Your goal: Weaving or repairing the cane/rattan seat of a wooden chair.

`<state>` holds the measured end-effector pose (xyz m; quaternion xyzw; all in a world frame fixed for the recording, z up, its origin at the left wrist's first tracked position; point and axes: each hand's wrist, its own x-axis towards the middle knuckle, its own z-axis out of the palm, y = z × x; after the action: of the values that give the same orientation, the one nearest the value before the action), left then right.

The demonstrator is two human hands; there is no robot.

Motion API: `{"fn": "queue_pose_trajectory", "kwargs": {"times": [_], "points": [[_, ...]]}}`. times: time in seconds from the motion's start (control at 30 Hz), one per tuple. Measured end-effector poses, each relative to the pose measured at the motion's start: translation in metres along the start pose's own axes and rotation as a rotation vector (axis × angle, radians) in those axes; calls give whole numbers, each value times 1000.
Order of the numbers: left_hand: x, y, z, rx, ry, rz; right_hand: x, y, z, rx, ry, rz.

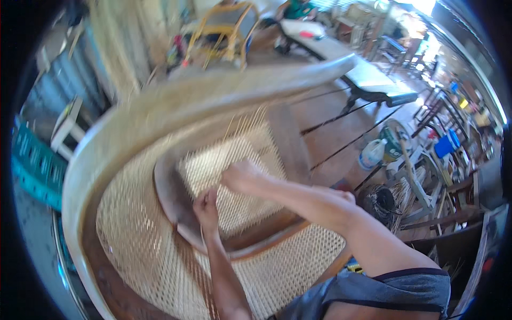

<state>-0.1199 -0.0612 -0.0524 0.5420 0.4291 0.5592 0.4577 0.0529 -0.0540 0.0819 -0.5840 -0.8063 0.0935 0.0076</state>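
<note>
The woven seat (pixel 242 210) lies beneath the loosely bent left hand (pixel 207 208) and tightly curled right hand (pixel 241 177); I cannot tell what they hold. Likely springy, splittable, its strands (pixel 248 120) want pinching beside the stiff wooden frame (pixel 293 141).

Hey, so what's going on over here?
A person is handling the woven cane seat of a curved wooden chair. The left hand is by the seat's left edge; the right hand is nearer the middle. Sparser strands show toward the far edge. What either hand grips is unclear.
</note>
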Motion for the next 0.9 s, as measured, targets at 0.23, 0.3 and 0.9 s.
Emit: {"fn": "queue_pose_trajectory", "kwargs": {"times": [0.23, 0.3, 0.9], "points": [[11, -4, 4, 38, 194, -103, 28, 2, 30, 67, -187, 83], [6, -6, -2, 81, 199, -85, 27, -2, 38, 52, -227, 115], [3, 3, 12, 519, 236, -145, 47, -27, 32, -94, -266, 91]]}}
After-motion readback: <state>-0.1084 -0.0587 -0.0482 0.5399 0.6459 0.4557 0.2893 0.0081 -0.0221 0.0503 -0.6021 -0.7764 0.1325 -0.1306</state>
